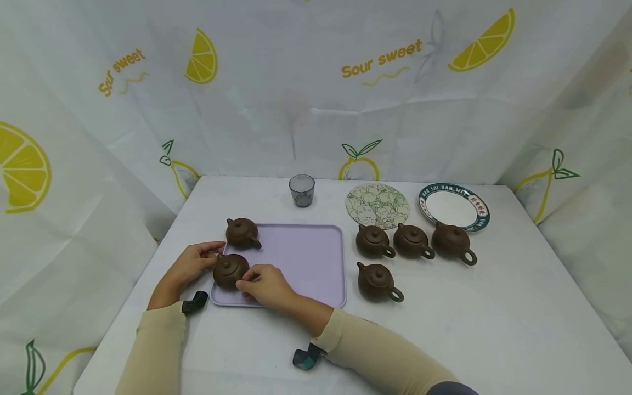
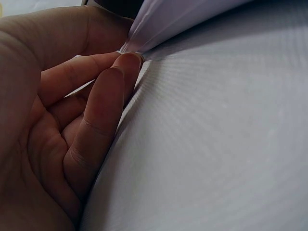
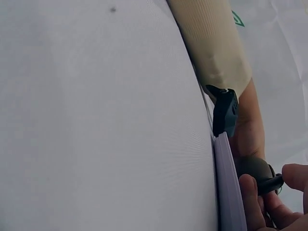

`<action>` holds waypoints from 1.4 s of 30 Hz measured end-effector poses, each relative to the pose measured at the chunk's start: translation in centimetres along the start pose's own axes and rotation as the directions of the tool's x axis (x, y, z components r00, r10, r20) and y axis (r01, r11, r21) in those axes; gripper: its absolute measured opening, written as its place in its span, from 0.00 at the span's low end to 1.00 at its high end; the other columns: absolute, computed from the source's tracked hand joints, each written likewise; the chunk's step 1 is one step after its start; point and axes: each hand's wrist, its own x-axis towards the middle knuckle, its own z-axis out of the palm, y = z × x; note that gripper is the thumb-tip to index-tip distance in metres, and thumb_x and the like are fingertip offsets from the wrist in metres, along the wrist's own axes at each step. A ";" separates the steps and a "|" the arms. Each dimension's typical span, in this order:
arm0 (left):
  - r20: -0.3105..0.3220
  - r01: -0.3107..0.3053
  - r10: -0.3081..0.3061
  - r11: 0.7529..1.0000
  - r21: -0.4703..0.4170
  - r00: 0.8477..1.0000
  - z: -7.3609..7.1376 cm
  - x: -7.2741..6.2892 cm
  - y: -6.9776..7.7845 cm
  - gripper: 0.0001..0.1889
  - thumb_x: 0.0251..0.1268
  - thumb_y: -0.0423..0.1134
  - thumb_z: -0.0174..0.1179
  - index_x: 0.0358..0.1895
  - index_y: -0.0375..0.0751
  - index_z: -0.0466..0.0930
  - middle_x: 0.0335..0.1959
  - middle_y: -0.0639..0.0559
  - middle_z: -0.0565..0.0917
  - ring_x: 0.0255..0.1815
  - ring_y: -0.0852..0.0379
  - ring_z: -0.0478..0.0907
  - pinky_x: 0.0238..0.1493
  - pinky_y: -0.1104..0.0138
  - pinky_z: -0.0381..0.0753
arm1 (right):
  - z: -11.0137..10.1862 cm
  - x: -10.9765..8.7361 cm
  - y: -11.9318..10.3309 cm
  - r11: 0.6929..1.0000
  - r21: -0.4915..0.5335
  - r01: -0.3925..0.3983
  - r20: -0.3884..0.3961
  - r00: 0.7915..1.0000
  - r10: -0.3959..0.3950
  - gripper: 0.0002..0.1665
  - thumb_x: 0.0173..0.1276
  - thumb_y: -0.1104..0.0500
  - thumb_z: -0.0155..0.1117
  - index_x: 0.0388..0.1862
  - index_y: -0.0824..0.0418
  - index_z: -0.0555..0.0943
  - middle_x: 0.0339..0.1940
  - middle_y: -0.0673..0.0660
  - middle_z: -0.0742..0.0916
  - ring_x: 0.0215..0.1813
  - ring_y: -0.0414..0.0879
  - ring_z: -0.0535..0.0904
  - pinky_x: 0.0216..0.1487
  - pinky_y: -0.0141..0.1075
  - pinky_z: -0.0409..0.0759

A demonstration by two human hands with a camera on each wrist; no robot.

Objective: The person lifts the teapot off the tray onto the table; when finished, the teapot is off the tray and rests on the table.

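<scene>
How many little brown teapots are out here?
6: two teapots on the left of the tray; to its right, three teapots in a row and one teapot in front of them.

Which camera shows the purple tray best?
The head view: it looks down on nearly the whole purple tray, surface and rim. The left wrist view shows only a piece of its edge; the right wrist view, just a narrow strip of its side.
</scene>
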 end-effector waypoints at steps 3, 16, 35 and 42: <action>-0.004 0.001 -0.002 1.000 -0.003 1.000 0.0 0.0 -0.1 0.27 0.56 0.28 0.57 0.64 0.31 0.73 0.53 0.40 0.81 0.45 0.60 0.75 0.44 0.74 0.71 | 0.2 0.0 0.1 1.000 -0.002 0.008 -0.024 1.000 -0.008 0.10 0.64 0.55 0.69 0.29 0.59 0.81 0.20 0.52 0.85 0.24 0.40 0.83 0.26 0.30 0.76; 0.012 -0.022 0.022 0.999 -0.032 1.000 -0.1 0.2 -0.2 0.27 0.60 0.25 0.58 0.64 0.26 0.70 0.54 0.35 0.80 0.41 0.61 0.76 0.41 0.74 0.72 | -0.8 -0.4 0.0 0.999 -0.012 0.053 -0.092 0.994 -0.054 0.08 0.61 0.59 0.70 0.25 0.60 0.83 0.16 0.51 0.84 0.21 0.41 0.82 0.24 0.30 0.74; 0.007 0.024 -0.024 0.999 -0.041 1.000 0.2 0.3 -0.1 0.28 0.59 0.36 0.67 0.63 0.32 0.74 0.38 0.48 0.84 0.39 0.59 0.77 0.41 0.73 0.72 | -7.6 -5.3 -1.6 0.993 0.024 0.115 -0.108 0.988 -0.112 0.08 0.61 0.60 0.68 0.31 0.66 0.83 0.23 0.59 0.87 0.28 0.47 0.84 0.33 0.34 0.77; 0.003 0.046 -0.046 0.999 -0.029 0.999 0.1 0.3 -0.2 0.28 0.59 0.38 0.67 0.63 0.34 0.75 0.40 0.47 0.84 0.41 0.57 0.77 0.43 0.72 0.72 | -10.7 -7.5 -1.6 0.989 0.047 0.140 -0.130 0.983 -0.133 0.08 0.65 0.62 0.65 0.34 0.70 0.81 0.27 0.62 0.87 0.31 0.52 0.85 0.39 0.37 0.80</action>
